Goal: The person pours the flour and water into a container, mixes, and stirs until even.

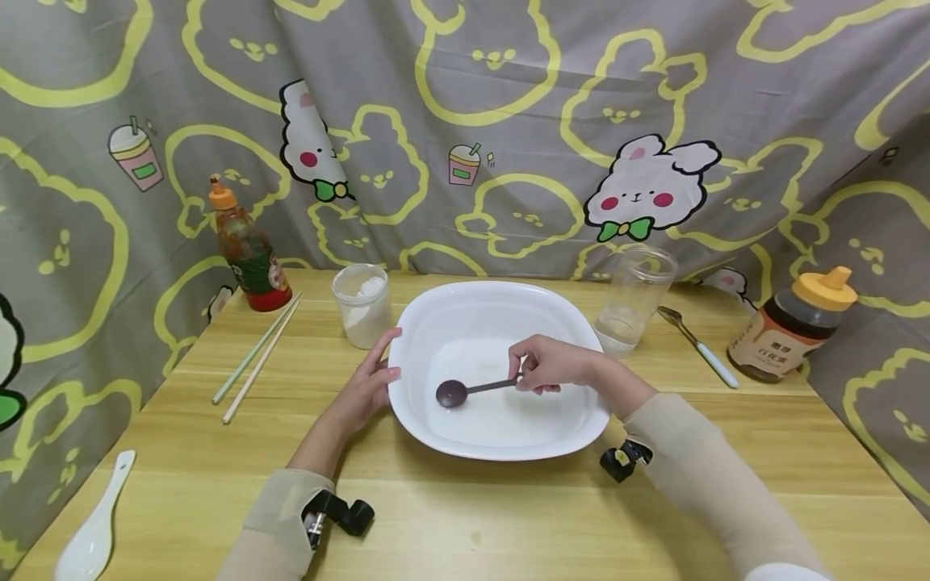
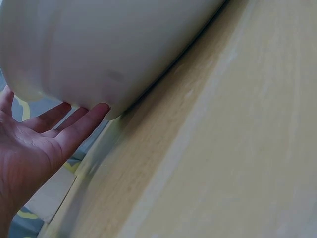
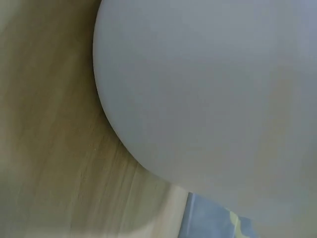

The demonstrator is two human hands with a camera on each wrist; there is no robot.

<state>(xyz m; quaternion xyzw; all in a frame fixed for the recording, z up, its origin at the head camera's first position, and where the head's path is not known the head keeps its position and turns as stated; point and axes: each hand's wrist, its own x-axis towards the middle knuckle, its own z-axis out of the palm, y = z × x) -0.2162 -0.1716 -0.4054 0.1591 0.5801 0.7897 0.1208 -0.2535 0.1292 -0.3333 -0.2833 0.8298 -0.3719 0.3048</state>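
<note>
A white oval basin (image 1: 501, 450) stands on the wooden table. My left hand (image 1: 363, 393) holds its left side, thumb and a fingertip at the rim. In the left wrist view, the other fingers (image 2: 81, 126) of that hand rest against the outer wall. Over the basin, my right hand (image 1: 548, 363) pinches the handle end of a dark brown spoon (image 1: 452, 394). The spoon's round bowl lies low inside the basin, toward the left. In the right wrist view the outer wall of the basin (image 3: 198, 99) fills most of the picture, and the hand is hidden.
Behind the basin stand a tub of white powder (image 1: 366, 311) and a clear cup (image 1: 632, 303) with some liquid. A sauce bottle (image 1: 254, 258), chopsticks (image 1: 257, 359) and white spoon (image 1: 94, 524) are left. At right are a blue-handled spoon (image 1: 701, 347) and honey bottle (image 1: 788, 331).
</note>
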